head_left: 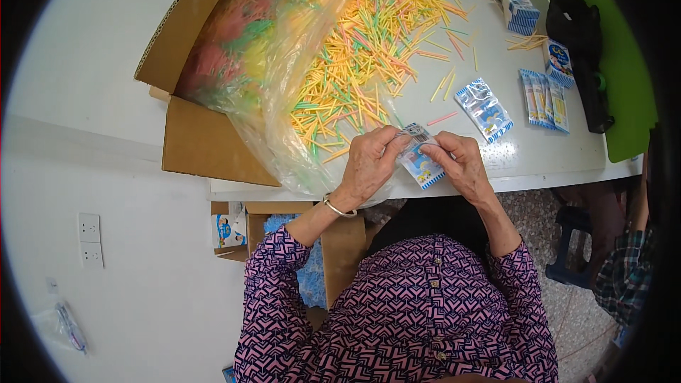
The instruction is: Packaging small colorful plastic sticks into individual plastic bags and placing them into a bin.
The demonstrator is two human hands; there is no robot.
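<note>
1. The left hand (374, 156) pinches the upper left part of a striped blue-and-white packet (423, 169) between thumb and curled fingers; the right hand (461, 163) grips its right side, thumb laid across the face; the two grips near the top probably keep the thin film taut and steady.
2. The packet is held near the front edge of the white table (528, 162), in front of the body, likely so that both hands can work it in easy view; whether anything is inside I cannot tell.
3. Left of the hands, a cardboard carton (213, 143) lies open toward the table; a clear plastic bag (301, 64) runs out of it, and thin pastel sticks (365, 57) spread beyond its mouth, seemingly so that they lie within reach.
4. Just beyond the right hand, a flat packet (484, 110) of similar look rests on the tabletop, apparently close for easy picking up.
5. Farther right, stick-filled packets (544, 101) overlap in a row, perhaps to stay together; small boxes (516, 8) are stacked behind, well apart from the loose sticks' main heap, presumably to keep that side orderly.
</note>
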